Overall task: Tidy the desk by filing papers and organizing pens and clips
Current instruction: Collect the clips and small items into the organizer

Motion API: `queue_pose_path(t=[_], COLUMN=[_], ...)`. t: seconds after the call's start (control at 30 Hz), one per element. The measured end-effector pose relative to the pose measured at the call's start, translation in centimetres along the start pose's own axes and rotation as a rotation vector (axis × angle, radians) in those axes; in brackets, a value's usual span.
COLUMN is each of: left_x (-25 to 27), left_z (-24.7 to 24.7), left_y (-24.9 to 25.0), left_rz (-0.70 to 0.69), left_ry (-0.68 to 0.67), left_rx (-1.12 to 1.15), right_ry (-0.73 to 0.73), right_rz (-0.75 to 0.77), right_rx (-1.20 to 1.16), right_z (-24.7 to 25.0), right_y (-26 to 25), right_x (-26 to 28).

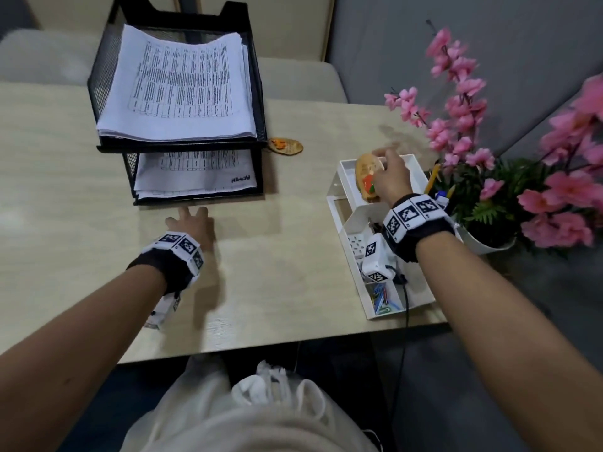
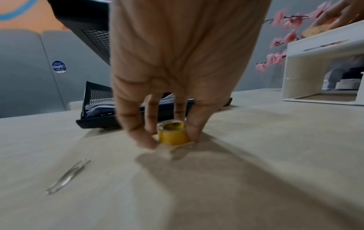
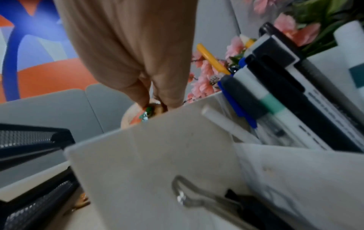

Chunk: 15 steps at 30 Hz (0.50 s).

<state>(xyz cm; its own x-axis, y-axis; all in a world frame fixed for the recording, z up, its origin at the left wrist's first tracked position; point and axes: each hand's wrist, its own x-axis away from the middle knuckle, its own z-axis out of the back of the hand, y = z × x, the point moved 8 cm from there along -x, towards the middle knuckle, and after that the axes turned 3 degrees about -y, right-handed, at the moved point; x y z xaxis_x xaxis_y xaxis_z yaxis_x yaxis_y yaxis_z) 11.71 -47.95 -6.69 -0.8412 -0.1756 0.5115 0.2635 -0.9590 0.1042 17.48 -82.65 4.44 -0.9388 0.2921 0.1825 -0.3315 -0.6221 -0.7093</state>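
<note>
On the desk in front of the black mesh paper tray (image 1: 98, 76), my left hand (image 1: 189, 223) is lowered; the left wrist view shows its fingers (image 2: 135, 135) curled round a small yellow tape roll (image 2: 173, 137) standing on the desk. My right hand (image 1: 388, 174) is over the back of the white desk organizer (image 1: 355, 220) and pinches an oval wooden tag (image 1: 365, 177) with an orange and green picture; the same tag (image 3: 138, 118) shows under my right fingertips. Pens and markers (image 3: 275, 101) stand in the organizer. Printed papers (image 1: 182, 86) fill both tray tiers.
A second oval wooden tag (image 1: 286, 145) lies beside the tray. A thin metal clip (image 2: 68, 176) lies on the desk left of my left hand. Coloured paper clips (image 1: 383, 298) fill the organizer's front compartment. Pink flowers (image 1: 456, 109) in a white pot crowd the right edge.
</note>
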Motion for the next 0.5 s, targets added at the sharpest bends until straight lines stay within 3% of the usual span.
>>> queue_pose_path(t=[0.2, 0.33, 0.5], left_x=[0.3, 2.2, 7.7], left_z=[-0.3, 1.8, 6.0], left_y=[2.4, 8.4, 17.6], left_rz=[-0.11, -0.342, -0.694], left_ry=[0.037, 0.109, 0.312], left_rx=[0.213, 0.362, 0.452], right_ry=[0.004, 0.115, -0.116], right_rz=[0.02, 0.141, 0.175], right_rx=[0.158, 0.019, -0.259], right_z=[-1.0, 0.7, -1.5], right_y=[0.4, -0.4, -0.5], right_x=[-0.1, 2.2, 6.4])
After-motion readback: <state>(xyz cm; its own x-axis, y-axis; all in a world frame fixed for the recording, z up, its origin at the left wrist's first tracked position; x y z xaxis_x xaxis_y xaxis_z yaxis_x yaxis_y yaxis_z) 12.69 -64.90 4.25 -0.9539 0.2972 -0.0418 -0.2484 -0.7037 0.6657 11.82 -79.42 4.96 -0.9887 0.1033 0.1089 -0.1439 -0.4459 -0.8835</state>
